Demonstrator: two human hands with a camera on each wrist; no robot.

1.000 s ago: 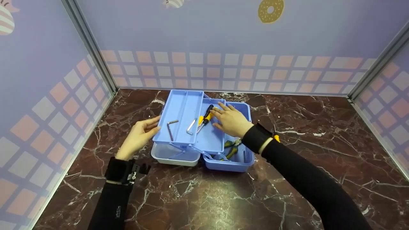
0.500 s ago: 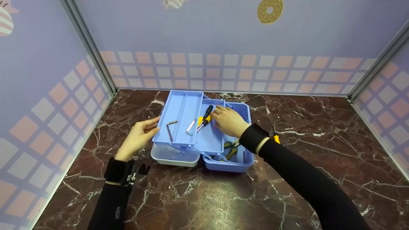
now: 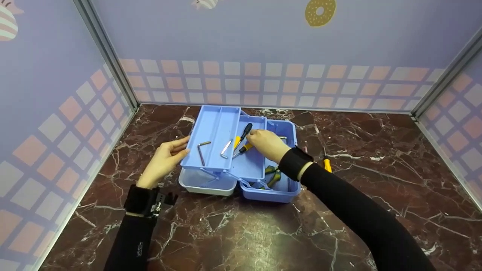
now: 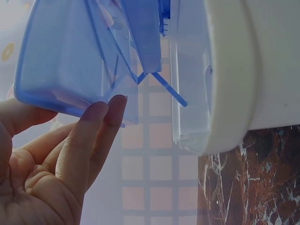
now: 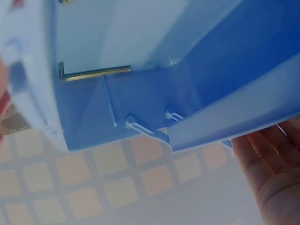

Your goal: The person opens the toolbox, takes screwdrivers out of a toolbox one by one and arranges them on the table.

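A blue toolbox (image 3: 269, 197) stands with its stepped trays folded out. My left hand (image 3: 165, 158) grips the left edge of the upper tray (image 3: 205, 124); in the left wrist view its fingers reach under the tray corner. Two hex keys (image 3: 201, 153) lie in that tray. Over the middle tray (image 3: 244, 169) my right hand (image 3: 269, 145) has curled fingers at a screwdriver with a yellow and black handle (image 3: 246, 147), pinching the handle end. The fingertips are hidden in the right wrist view. Beside it lies a black-handled screwdriver (image 3: 246, 129).
Pliers with green and yellow handles (image 3: 274, 180) lie in the toolbox base, with a brass-coloured hex key (image 5: 96, 73). A yellow-handled screwdriver (image 3: 327, 165) lies on the marble table (image 3: 369, 195) to the right. Patterned walls (image 3: 263, 45) stand at the back and sides.
My right hand went from spread fingers to curled ones over the middle tray. The yellow and black screwdriver has turned flatter and its handle shifted toward me. My left hand stays put.
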